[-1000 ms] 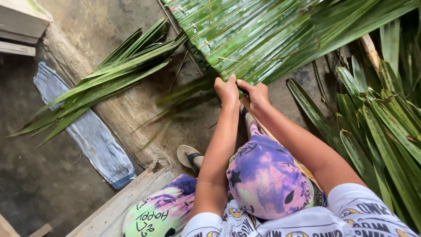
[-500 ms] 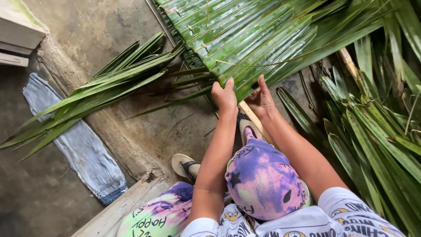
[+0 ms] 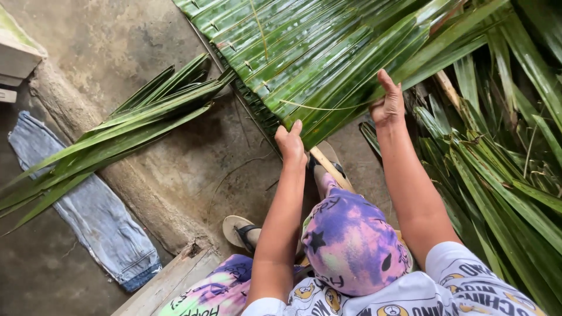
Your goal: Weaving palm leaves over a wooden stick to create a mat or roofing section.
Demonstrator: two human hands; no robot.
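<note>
A sheet of folded green palm leaves stitched side by side spreads from the top centre. My left hand pinches its near edge. My right hand is raised farther right with fingers spread, pulling a thin pale strip that runs across the leaves toward it. A pale wooden stick pokes out under the sheet near my foot.
A loose bundle of long palm leaves lies on the concrete at left. More leaves pile up at right. A blue denim cloth lies lower left. A sandal and a wooden plank are near my knees.
My right hand has left the sheet's edge beside my left hand and swung up and to the right, drawing the thin strip out. The left hand stays on the edge.
</note>
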